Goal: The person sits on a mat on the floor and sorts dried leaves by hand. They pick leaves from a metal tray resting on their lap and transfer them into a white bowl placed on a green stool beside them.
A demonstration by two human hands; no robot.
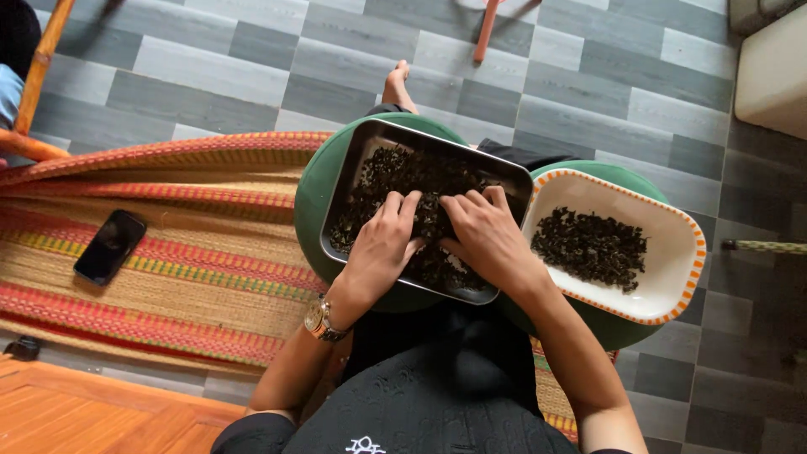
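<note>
- Person sits on floor, head view looks straight down at lap; dark clothing, wristwatch (319, 321) on left wrist.
- Left hand (385, 244) rests palm down in the metal tray (353, 168), fingers bent and a little apart, tips dug into the dark dried leaves (403, 172).
- Right hand (486, 235) also palm down in same tray, fingers loosely spread, tips on the leaves; it sits just beside the left hand, fingertips nearly meeting mid-tray.
- Cannot tell if either hand pinches anything; fingertips partly buried in the leaf pile.
- Metal tray is rectangular, dark grey, tilted diagonally, sits on a round green stool (313, 202) in front of the person.
- Leaves cover most of the tray floor, thicker at the far end.
- White rectangular dish (672, 227) with orange patterned rim lies to the right of the tray, touching or nearly touching its edge, on a second green round surface (622, 172).
- Dish holds a smaller heap of the same dark leaves (593, 248), gathered mid-dish, white bottom bare around it.
- Striped woven mat (168, 252) in red, yellow and green spreads to the left; black phone (110, 246) lies face up on it, well apart from the hands.
- Grey tiled floor (588, 76) beyond; bare foot (398, 84) sticks out past the tray.
</note>
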